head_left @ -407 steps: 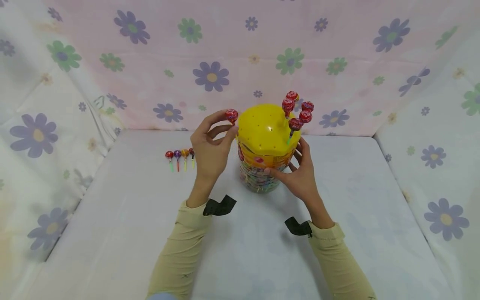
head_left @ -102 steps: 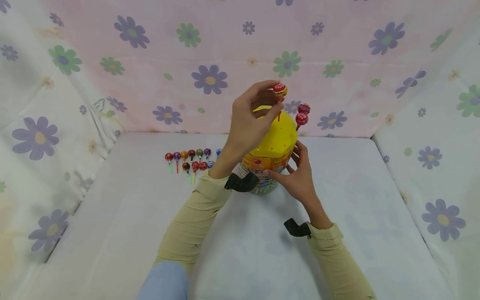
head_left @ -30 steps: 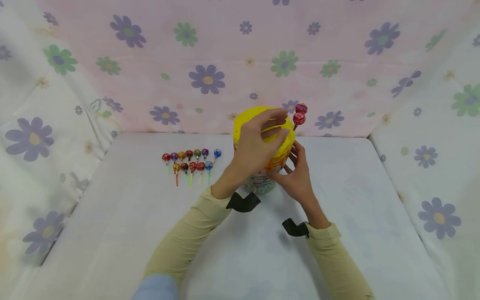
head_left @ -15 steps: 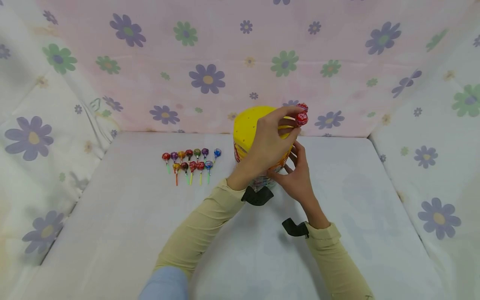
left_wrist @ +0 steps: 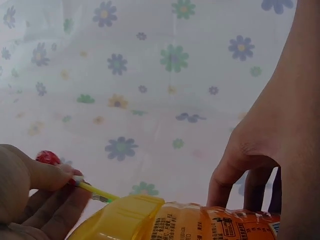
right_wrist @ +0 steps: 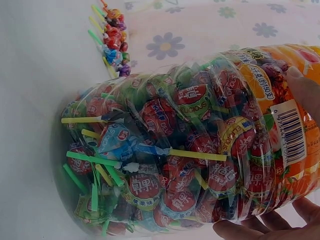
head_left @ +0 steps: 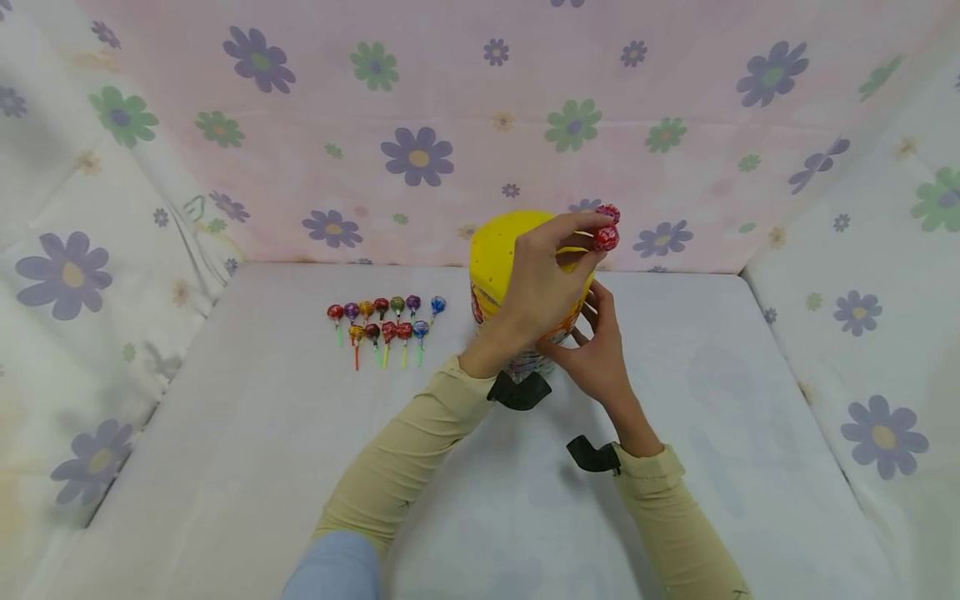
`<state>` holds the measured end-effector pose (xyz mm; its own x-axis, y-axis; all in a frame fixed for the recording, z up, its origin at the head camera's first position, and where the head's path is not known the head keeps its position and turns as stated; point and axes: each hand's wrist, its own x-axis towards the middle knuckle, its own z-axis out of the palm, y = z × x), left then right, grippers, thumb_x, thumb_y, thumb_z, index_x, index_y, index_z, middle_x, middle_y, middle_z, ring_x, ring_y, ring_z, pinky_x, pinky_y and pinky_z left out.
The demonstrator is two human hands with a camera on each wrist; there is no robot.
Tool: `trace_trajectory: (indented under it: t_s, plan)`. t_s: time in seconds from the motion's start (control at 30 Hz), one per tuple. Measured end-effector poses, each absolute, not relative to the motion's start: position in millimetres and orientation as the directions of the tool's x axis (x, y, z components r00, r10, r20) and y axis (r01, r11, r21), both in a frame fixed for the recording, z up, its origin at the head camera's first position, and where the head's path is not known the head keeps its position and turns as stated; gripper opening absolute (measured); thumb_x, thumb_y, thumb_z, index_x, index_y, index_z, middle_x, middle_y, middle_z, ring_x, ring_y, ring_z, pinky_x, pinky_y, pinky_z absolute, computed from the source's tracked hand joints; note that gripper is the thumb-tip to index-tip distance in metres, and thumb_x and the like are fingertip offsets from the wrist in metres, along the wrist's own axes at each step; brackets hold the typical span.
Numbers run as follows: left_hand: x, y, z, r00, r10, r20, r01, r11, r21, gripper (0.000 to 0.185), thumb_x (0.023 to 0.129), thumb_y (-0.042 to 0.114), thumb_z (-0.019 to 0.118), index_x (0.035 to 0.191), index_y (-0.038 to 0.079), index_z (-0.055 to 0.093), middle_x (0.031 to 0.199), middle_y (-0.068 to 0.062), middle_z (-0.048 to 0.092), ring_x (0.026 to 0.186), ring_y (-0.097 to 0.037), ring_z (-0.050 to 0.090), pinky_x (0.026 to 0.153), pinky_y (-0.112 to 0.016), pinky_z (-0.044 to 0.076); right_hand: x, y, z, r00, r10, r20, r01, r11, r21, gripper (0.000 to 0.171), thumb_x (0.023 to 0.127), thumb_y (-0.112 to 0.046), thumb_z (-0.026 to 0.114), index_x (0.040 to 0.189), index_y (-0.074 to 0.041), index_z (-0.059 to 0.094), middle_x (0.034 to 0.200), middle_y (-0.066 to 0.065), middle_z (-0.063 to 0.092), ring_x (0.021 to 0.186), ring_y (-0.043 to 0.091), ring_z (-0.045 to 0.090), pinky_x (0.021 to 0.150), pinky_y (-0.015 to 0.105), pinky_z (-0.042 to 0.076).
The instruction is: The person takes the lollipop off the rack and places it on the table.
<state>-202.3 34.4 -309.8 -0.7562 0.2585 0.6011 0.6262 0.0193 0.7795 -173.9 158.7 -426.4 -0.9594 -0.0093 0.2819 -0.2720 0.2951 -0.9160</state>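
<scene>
My left hand [head_left: 546, 275] reaches across the yellow lid [head_left: 492, 250] of a clear jar [right_wrist: 185, 145] and pinches a red-wrapped lollipop [head_left: 606, 238] at the lid's right side. In the left wrist view its yellow stick [left_wrist: 100, 193] runs down to the lid, between thumb and fingers. Right behind it shows a second red lollipop [head_left: 609, 212]; a green stick [left_wrist: 101, 198] is also visible there. My right hand [head_left: 596, 354] grips the jar's right side, thumb in front, fingers round the back. Through the plastic many wrapped lollipops show, below an orange label [right_wrist: 295, 135].
To the jar's left, several lollipops lie in two rows on the white table [head_left: 247, 433], the back row by a dark red one [head_left: 381, 307] and the front by a blue one [head_left: 421, 330]. A floral cloth [head_left: 465, 100] stands behind, with more at both sides.
My left hand, holding nothing a second ago, has moved right and taken hold of a lollipop. Since the oldest frame, fewer lollipops stand in the lid and more lie on the table. Right hand unmoved.
</scene>
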Motion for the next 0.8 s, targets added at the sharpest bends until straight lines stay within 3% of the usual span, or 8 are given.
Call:
trace_trajectory:
  t_s: [0.4, 0.6, 0.8]
  plan:
    - [-193, 10, -288, -0.748, 0.153, 0.645, 0.638, -0.102, 0.764, 0.036, 0.093, -0.005, 0.069, 0.128, -0.007, 0.062, 0.123, -0.021, 0.067, 0.102, -0.024, 0.071, 0.087, -0.031, 0.062, -173, 157, -424, -0.966, -0.009, 0.258, -0.249, 0.292, -0.923, 0.095, 0.082, -0.011, 0.086, 0.156, -0.015, 0.026, 0.157, 0.011, 0.037, 0.145, 0.034, 0.04, 0.11, 0.063, 0.041]
    - [-190, -31, -297, -0.738, 0.059, 0.672, 0.67, -0.055, 0.74, 0.033, 0.092, -0.007, 0.068, 0.125, -0.01, 0.062, 0.12, -0.023, 0.067, 0.101, -0.029, 0.071, 0.087, -0.036, 0.062, -173, 157, -426, -0.967, -0.01, 0.256, -0.249, 0.284, -0.926, 0.094, 0.083, -0.012, 0.085, 0.156, -0.016, 0.026, 0.158, 0.011, 0.036, 0.145, 0.035, 0.039, 0.111, 0.065, 0.04]
    - [-194, -85, -315, -0.744, -0.084, 0.663, 0.666, -0.003, 0.746, 0.032, 0.09, -0.006, 0.072, 0.121, -0.01, 0.066, 0.112, -0.016, 0.071, 0.09, -0.023, 0.074, 0.08, -0.032, 0.063, -174, 157, -427, -0.966, -0.015, 0.256, -0.251, 0.269, -0.93, 0.095, 0.083, -0.009, 0.085, 0.156, -0.017, 0.025, 0.158, 0.01, 0.035, 0.144, 0.033, 0.039, 0.111, 0.063, 0.04]
